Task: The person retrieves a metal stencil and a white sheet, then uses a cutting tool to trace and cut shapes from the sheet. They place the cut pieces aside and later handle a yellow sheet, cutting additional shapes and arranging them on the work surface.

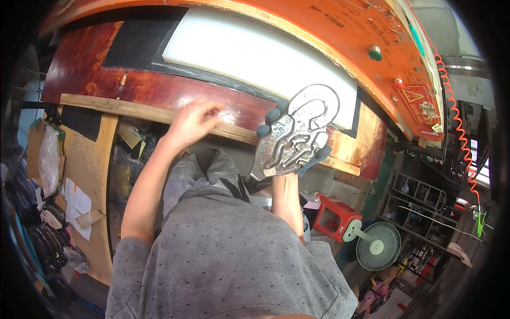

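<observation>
My right hand (317, 159), in a dark blue-grey glove, holds up a metal cutting die (289, 141) in front of the bench edge. The die has a rounded loop at its far end and several winding blade lines on its face. Gloved fingertips show along both its sides; the palm is hidden behind it. Bare and raised, my left hand (194, 121) is over the wooden front edge of the bench (154, 109). Its thumb and slightly bent fingers are apart, with a little blur at the tips, and nothing shows between them.
A thick white board (249, 50) lies on a black sheet (141, 45) on the red-brown bench. An orange machine beam (319, 21) with a green button (375, 52) spans the far side. At right are a coiled red hose (457, 114), a red stool (334, 219) and a fan (377, 245).
</observation>
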The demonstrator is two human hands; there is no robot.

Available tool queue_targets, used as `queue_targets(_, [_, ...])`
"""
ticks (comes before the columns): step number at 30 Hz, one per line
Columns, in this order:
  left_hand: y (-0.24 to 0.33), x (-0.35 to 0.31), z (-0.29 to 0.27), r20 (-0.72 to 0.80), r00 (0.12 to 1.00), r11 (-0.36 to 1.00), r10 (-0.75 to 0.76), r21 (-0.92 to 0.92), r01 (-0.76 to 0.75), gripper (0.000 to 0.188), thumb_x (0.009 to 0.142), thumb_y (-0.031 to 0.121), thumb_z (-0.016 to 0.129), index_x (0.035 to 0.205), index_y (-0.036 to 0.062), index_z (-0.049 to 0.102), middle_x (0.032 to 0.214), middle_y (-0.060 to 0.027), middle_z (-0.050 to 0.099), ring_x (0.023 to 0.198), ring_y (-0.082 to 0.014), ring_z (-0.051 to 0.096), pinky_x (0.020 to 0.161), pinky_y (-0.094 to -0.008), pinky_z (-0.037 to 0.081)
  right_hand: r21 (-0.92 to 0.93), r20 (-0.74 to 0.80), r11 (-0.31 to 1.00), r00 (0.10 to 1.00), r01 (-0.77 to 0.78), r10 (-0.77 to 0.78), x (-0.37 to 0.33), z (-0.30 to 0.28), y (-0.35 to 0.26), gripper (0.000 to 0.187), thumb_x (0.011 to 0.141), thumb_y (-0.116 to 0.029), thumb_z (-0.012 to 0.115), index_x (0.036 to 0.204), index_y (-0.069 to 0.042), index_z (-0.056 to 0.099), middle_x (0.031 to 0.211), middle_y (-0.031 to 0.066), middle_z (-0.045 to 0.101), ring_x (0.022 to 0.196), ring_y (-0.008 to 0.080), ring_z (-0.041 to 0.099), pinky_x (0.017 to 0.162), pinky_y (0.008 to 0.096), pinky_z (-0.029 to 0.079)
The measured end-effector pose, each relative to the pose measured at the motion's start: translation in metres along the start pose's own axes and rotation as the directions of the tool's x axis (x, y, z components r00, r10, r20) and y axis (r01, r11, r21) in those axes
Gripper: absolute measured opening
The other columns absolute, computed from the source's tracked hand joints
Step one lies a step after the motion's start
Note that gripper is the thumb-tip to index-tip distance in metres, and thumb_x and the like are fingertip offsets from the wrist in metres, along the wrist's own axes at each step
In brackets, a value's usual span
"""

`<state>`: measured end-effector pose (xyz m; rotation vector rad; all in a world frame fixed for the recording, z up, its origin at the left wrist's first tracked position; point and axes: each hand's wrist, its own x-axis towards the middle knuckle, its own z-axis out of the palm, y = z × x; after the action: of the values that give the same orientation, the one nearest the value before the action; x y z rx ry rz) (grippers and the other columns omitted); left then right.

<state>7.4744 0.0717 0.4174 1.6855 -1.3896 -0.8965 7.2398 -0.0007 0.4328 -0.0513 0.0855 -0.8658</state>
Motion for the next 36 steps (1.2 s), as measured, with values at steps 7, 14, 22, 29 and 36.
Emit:
queue_targets(7, [-0.046,0.001,0.016,-0.344,0.921,0.884,0.185,0.467,-0.004,0.010,0.082,0.020,0.064,0.086,0.0114,0.067,0.082,-0.0034,0.063,0.081,-0.0241,0.059,0.072,-0.0373,0.044,-0.032,-0.021,0.999,1.000,-0.007,0.007,0.003,0.001,0.003,0.083,0.062,-0.034,0.073,0.135,-0.007,0.046,0.126,0.0165,0.055,0.108,0.0282,0.058,0.090,0.0384,0.050])
queue_targets(14, [-0.048,-0.002,0.022,-0.359,0.913,0.860,0.193,0.509,0.019,0.009,0.083,0.020,0.061,0.083,0.0134,0.066,0.077,-0.0018,0.063,0.078,-0.0218,0.059,0.070,-0.0366,0.042,-0.212,-0.080,0.977,0.996,0.012,-0.029,0.015,0.008,-0.008,0.084,0.060,-0.033,0.074,0.135,-0.007,0.047,0.126,0.0165,0.055,0.108,0.0284,0.058,0.090,0.0385,0.050])
queue_targets(22, [-0.042,-0.004,0.022,-0.388,0.889,0.860,0.244,0.511,-0.013,0.005,0.080,0.018,0.064,0.080,0.0138,0.067,0.073,-0.0011,0.061,0.073,-0.0211,0.057,0.066,-0.0355,0.041,-0.643,0.034,-0.763,0.998,0.066,0.059,0.094,0.077,-0.059,0.089,0.058,-0.032,0.077,0.136,-0.005,0.046,0.132,0.0212,0.049,0.127,0.0339,0.044,0.107,0.0415,0.037])
queue_targets(29, [-0.040,-0.006,0.023,-0.396,0.876,0.852,0.276,0.522,-0.032,0.002,0.078,0.017,0.066,0.079,0.0151,0.067,0.070,0.0008,0.060,0.068,-0.0191,0.056,0.062,-0.0336,0.040,-0.160,0.080,-0.943,0.956,0.293,0.283,0.157,0.060,-0.046,0.086,0.062,-0.048,0.076,0.135,-0.014,0.047,0.140,0.0170,0.043,0.130,0.0325,0.040,0.108,0.0428,0.034])
queue_targets(36, [-0.040,-0.006,0.025,-0.379,0.888,0.840,0.262,0.543,-0.016,0.002,0.078,0.016,0.066,0.080,0.0158,0.067,0.071,0.0012,0.060,0.067,-0.0186,0.056,0.060,-0.0331,0.039,-0.956,0.114,-0.292,0.885,-0.026,-0.452,0.098,0.020,-0.132,0.048,0.081,-0.013,0.068,0.128,-0.007,0.055,0.124,0.0097,0.060,0.112,0.0226,0.057,0.096,0.0369,0.046])
